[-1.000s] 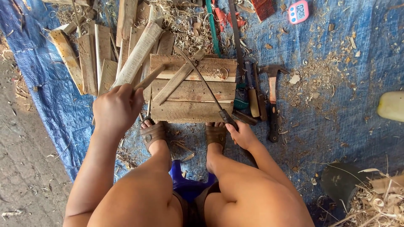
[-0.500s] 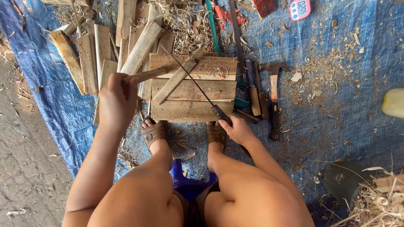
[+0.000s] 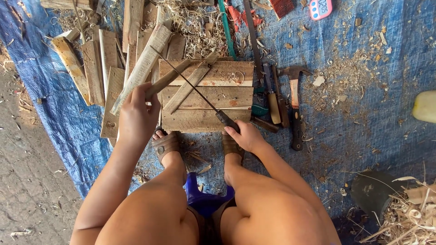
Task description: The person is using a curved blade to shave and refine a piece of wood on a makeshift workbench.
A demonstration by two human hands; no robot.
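**Both Hands Closed on Wood and Blade**

Left hand (image 3: 136,115), left of centre: fingers wrapped tight round the near end of a stick (image 3: 167,79), lifted and slanting up-right over the board (image 3: 206,95). Right hand (image 3: 245,135), just below centre: clenched on the dark handle of a knife (image 3: 206,102), thin blade running up-left across the board and crossing under the stick near its upper end. Loose slat (image 3: 187,87) lying slantwise on the board between stick and blade, touching the board.

Board: rough planks side by side, centre of frame, flat on a blue tarp (image 3: 363,113). Near edge met by two feet in brown sandals (image 3: 165,145), knees wide in the lower frame, blue stool (image 3: 200,199) between them.

Right of the board, close together: chisels (image 3: 272,97) lying lengthwise, then a claw hammer (image 3: 295,104), head toward the top. Left and upper left: heap of split planks (image 3: 104,68), overlapping, one pale length laid slantwise on top. Shavings (image 3: 190,22) thick at top centre, thinner scatter toward the right. Pink gadget (image 3: 320,8) at top edge, right of centre. Pale rounded object (image 3: 424,106) cut off at right edge. Straw (image 3: 408,218) in lower right corner. Bare ground (image 3: 27,181) along the left edge.
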